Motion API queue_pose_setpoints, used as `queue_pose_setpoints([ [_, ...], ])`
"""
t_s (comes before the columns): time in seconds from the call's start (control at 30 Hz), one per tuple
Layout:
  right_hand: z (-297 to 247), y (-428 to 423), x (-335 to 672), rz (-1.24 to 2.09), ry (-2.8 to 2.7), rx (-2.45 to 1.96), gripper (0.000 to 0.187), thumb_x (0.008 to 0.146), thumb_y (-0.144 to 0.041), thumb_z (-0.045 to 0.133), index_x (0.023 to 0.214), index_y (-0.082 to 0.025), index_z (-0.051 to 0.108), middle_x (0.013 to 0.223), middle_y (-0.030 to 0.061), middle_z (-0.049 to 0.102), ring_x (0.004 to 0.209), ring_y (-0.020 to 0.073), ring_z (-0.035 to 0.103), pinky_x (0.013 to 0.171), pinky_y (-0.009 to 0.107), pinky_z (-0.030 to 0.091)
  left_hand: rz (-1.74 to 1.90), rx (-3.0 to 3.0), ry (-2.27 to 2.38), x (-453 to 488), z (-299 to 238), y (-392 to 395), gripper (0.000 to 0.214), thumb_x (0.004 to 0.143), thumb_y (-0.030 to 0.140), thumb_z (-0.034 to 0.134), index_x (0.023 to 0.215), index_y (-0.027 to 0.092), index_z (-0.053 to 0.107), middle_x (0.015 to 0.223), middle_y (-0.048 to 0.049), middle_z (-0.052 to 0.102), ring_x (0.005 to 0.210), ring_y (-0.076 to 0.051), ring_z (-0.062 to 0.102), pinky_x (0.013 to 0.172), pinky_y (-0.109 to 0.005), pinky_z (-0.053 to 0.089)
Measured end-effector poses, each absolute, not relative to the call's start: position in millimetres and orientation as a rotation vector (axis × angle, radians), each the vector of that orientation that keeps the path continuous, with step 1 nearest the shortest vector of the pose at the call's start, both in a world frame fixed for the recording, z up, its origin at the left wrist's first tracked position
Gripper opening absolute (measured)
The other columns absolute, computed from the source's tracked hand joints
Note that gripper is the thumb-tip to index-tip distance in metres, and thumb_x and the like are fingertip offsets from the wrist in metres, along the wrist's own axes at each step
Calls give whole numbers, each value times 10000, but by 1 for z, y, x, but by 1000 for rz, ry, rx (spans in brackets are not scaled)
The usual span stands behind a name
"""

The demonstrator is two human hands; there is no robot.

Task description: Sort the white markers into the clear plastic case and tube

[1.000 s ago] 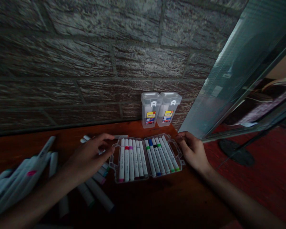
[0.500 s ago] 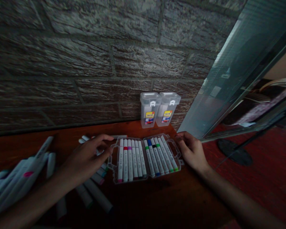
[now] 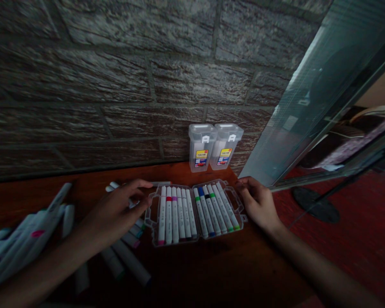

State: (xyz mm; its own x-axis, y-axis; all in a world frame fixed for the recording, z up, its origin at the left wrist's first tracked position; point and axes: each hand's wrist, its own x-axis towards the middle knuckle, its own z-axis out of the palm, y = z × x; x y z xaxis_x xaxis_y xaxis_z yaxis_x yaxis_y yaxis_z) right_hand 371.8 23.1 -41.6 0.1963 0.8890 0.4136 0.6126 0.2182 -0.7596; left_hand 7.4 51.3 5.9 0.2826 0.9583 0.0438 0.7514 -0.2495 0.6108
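Observation:
A clear plastic marker case [image 3: 197, 239] lies unfolded on the wooden table, with a row of white markers [image 3: 177, 216] in its left half. More markers [image 3: 216, 211] with green, blue and black bands fill the right half. My left hand [image 3: 122, 205] is at the case's left handle, index finger stretched out and thumb apart from it. At the right handle, my right hand [image 3: 259, 203] has its fingers curled against the case's edge; some fingertips are hidden. Loose markers [image 3: 131, 261] lie under and in front of my left forearm.
Two upright clear containers [image 3: 200, 149] with yellow labels stand at the back by the brick wall [image 3: 125, 124]. A pile of markers [image 3: 25, 239] is at the far left. Beyond the table's right edge are a glass panel [image 3: 295, 111] and a round black base [image 3: 314, 205] on red floor.

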Motion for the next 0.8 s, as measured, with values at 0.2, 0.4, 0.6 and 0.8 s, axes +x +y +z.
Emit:
queue_pose_setpoints([
  [0.2,-43,22,372,371,-1489,-1464,349,957,-532,557,933,-203,672,758,65,725,680,231,681,570,297,523,663,2041,1511,7,8,47,399,928,505,522,1215,260,653,1112,-71,761,994,-306,695,841,-440,493],
  [0.4,-45,22,373,389,-1473,-1425,334,966,-527,572,924,-208,661,760,45,714,671,216,668,575,291,511,778,1925,1487,10,13,32,375,895,508,557,1179,299,684,1097,-50,775,1040,-323,705,909,-477,523],
  [0.6,-44,19,374,396,-1482,-1383,309,975,-499,582,907,-207,653,753,34,688,662,203,647,572,283,497,901,1805,1435,20,12,20,358,872,471,579,1147,268,688,1196,-75,753,1102,-324,697,995,-520,522],
  [0.8,-42,17,373,400,-1494,-1349,298,972,-494,598,895,-212,654,734,20,668,639,193,623,586,287,494,873,1774,1472,22,5,13,438,938,514,520,1284,266,623,1319,-100,700,1134,-317,684,1014,-543,526],
])
